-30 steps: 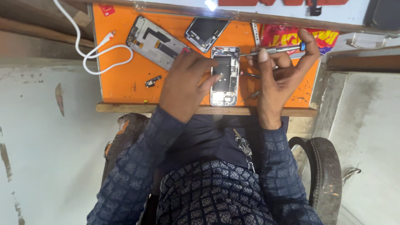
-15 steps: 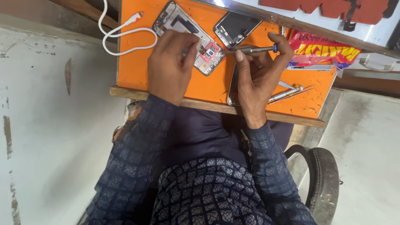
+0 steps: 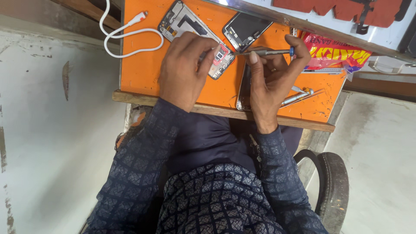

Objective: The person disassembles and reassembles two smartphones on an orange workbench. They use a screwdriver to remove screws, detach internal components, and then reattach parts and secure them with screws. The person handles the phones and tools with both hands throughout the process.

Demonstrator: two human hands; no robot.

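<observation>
Opened phone chassis, grey metal frame with black board and a pink-white part at its near end [image 3: 195,37], lies diagonally on the orange worktop [image 3: 143,73], toward the far-left corner. Left hand [image 3: 184,71] rests on top of its near half, fingers curled over the frame, pinning it. Right hand [image 3: 271,82] is closed on a slim silver precision screwdriver with a blue end cap [image 3: 266,52], shaft level, tip pointing at the pink-white end.

Judgement on doing this well: keep the left palm flat so the frame can't pivot; raise the driver closer to upright before seating it, since a shallow angle could cam out. Light downward force, slow turns.

Second opened phone with dark back [image 3: 242,30] sits just beside the chassis at the far edge. Another phone body [image 3: 243,86] lies partly under the right hand at the near edge. Metal tweezers [image 3: 299,94] near the right edge; white cable [image 3: 125,37] loops at the far-left corner. Red-yellow snack packet [image 3: 333,54] at the far-right.
</observation>
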